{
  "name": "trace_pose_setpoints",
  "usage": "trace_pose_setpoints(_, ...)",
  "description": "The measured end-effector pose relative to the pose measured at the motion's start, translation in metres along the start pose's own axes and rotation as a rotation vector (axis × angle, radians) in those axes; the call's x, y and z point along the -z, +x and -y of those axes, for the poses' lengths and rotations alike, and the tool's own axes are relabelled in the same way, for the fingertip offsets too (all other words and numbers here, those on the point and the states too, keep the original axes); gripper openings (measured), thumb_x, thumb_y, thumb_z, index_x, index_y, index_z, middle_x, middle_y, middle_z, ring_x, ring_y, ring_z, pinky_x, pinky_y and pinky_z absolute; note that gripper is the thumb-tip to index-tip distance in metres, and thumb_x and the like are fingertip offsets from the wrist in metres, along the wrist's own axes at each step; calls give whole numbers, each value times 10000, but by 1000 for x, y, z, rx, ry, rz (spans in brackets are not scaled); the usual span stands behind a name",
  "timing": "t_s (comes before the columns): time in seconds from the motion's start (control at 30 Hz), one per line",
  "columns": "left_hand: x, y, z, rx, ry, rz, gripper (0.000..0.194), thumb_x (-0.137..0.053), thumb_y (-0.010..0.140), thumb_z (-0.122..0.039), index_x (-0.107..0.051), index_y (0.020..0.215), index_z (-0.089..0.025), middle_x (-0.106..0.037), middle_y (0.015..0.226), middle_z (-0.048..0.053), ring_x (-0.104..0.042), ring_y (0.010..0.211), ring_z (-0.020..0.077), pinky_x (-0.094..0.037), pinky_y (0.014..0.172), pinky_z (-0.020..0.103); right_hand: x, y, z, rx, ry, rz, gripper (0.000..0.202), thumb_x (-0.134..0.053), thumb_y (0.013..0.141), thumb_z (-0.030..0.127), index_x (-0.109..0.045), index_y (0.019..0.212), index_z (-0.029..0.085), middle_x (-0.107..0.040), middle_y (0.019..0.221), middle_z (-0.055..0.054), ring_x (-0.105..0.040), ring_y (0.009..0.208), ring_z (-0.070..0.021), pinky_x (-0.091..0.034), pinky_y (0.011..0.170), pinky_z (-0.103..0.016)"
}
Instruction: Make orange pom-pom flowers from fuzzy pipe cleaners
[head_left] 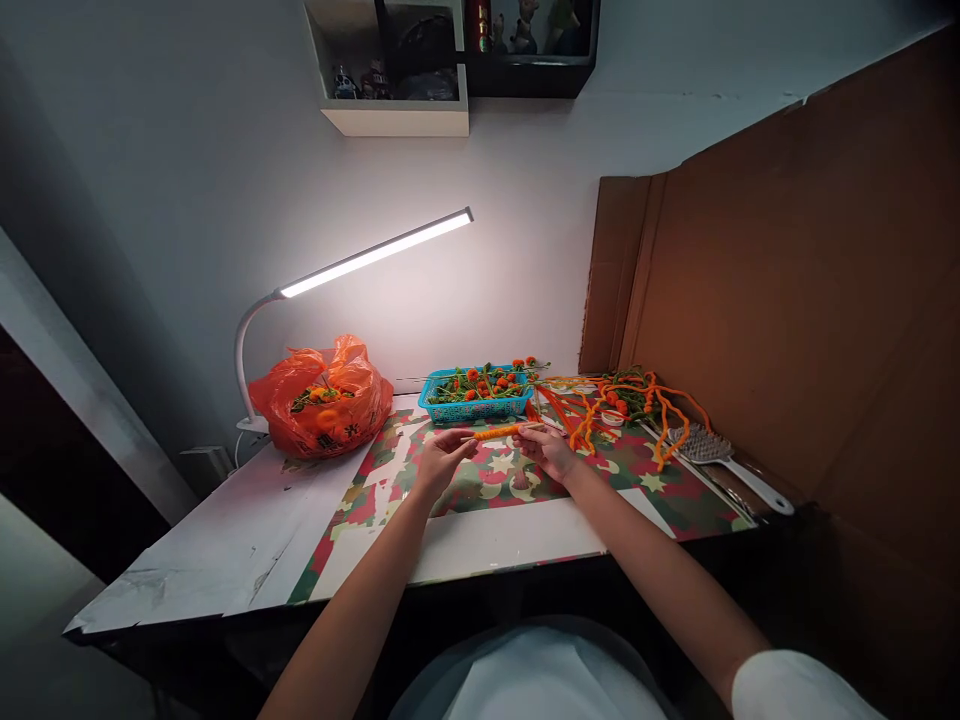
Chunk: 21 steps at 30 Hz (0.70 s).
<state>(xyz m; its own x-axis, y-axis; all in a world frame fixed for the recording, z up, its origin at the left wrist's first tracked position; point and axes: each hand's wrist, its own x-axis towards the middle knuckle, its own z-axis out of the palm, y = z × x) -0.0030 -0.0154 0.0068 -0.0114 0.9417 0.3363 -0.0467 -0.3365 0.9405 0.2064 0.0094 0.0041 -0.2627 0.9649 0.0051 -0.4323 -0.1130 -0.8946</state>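
Observation:
Between my two hands a short orange chenille stem is stretched level above the table, its surface ridged as if wound. My left hand pinches its left end with thumb and fingers. The other end is in the closed fingers of my right hand. Just behind them stands a blue plastic basket with green stems and small orange flower heads in it. Loose orange fuzzy strands lie in a tangle to the right of my right hand.
An orange plastic bag with orange flowers sits at the left. A lit lamp arches above. On the right are a white-handled brush and a tall cardboard sheet. A camouflage-patterned cover and a white sheet lie in front.

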Motion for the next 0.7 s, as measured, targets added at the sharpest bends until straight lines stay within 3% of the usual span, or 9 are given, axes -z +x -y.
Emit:
trace_pose_setpoints(0.1, 4, 3, 1, 3, -14, -28, 374, -775, 597, -435, -694, 813, -142, -693, 708, 49, -627, 603, 147, -521, 618, 273, 0, -3, -1, -18, -146, 95, 282, -801, 567, 303, -670, 759, 145, -712, 706, -55, -674, 662, -150, -470, 575, -218)
trace_pose_setpoints(0.27, 7, 5, 3, 2, -19, -28, 369, -740, 616, -496, -690, 754, -157, -664, 679, 27, -599, 588, 125, -506, 608, 245, -4, -6, -6, 73, -292, 254, 383, -823, 532, 373, -666, 776, 123, -709, 697, -52, -674, 656, -163, -524, 702, -303)
trace_pose_setpoints(0.47, 2, 2, 6, -37, 74, -71, 413, -682, 658, -543, -673, 766, -145, -650, 660, 32, -607, 592, 142, -499, 583, 250, -9, -4, -16, 97, -445, 287, 440, -785, 568, 418, -660, 873, 127, -698, 685, -43, -653, 580, -153, -515, 569, -268)
trace_pose_setpoints(0.57, 1, 1, 9, -47, 139, -73, 397, -660, 677, -544, -661, 718, -149, -638, 616, 27, -597, 548, 142, -478, 535, 242, -8, -3, -21, 101, -562, 286, 367, -741, 624, 396, -678, 870, 132, -685, 669, -33, -610, 507, -124, -448, 457, -214)
trace_pose_setpoints(0.7, -1, -2, 6, -61, 171, -78, 347, -664, 694, -507, -683, 699, -161, -645, 598, 34, -592, 540, 142, -462, 521, 239, -8, -2, -24, 175, -631, 229, 253, -694, 667, 377, -686, 770, 147, -652, 610, -11, -571, 470, -105, -426, 434, -201)
